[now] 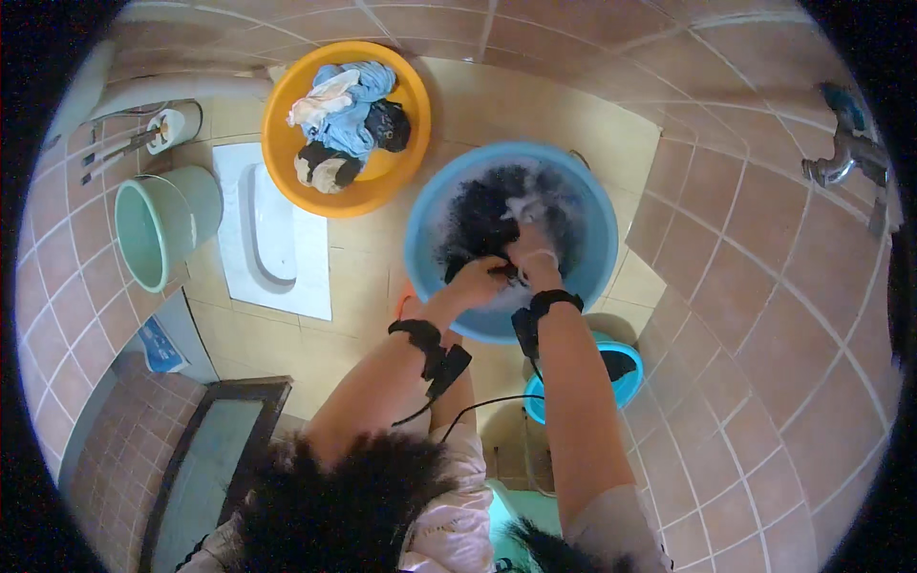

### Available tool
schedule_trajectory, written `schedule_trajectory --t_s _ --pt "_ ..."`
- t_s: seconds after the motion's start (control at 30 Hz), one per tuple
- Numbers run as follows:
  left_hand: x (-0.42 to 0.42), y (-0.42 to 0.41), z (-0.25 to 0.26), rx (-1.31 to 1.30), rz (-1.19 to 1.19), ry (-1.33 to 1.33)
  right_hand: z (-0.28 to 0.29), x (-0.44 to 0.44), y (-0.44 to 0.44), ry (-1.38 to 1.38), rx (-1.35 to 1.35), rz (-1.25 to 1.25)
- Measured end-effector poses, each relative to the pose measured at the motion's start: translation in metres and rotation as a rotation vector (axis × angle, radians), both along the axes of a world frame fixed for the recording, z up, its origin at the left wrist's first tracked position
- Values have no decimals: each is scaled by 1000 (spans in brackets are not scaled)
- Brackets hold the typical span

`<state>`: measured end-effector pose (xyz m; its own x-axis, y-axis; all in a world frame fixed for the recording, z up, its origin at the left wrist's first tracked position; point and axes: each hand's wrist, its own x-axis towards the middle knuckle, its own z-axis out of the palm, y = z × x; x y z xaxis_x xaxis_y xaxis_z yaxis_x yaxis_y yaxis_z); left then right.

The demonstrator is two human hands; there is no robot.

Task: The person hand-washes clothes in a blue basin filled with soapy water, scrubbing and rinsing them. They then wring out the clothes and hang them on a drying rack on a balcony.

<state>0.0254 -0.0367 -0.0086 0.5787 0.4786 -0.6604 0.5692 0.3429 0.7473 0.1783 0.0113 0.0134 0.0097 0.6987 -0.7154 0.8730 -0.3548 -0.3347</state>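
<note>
A large blue plastic basin (605, 236) stands on the floor before me, holding soapy water and a soaked black cloth (487, 204). White suds (530, 208) float on and around the cloth. My left hand (478, 281) grips a fold of the cloth near the basin's front side, fingers curled. Close beside it, my right hand (534, 251) presses into the same cloth, wet with foam; its fingertips are hidden in cloth and suds. A black strap with a small box and cable sits on each wrist.
An orange basin (419, 136) with blue, white and black clothes stands back left. Left of it are a white squat toilet (315, 286), a green bucket (140, 233) and a toilet brush holder (175, 127). A small turquoise basin (634, 379) sits by my right forearm. A metal tap (834, 168) juts from the right wall.
</note>
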Motion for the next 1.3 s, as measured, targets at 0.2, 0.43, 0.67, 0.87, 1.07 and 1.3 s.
schedule_trajectory --t_s 0.2,0.43,0.67,0.87,1.07,1.3 --pt "-5 62 96 -561 1047 -164 65 -8 -19 81 309 -388" --pt "7 62 135 -624 1073 -390 234 -26 -30 626 360 -139" --pt "-3 21 131 -196 654 -297 124 -23 -21 278 478 -152" --pt "11 42 98 -344 990 214 51 5 1 -76 245 -105" --pt "-7 45 98 159 437 642 74 5 -25 -90 370 -409" --pt "-8 14 23 481 -342 738 30 -41 -54 -137 -167 -29"
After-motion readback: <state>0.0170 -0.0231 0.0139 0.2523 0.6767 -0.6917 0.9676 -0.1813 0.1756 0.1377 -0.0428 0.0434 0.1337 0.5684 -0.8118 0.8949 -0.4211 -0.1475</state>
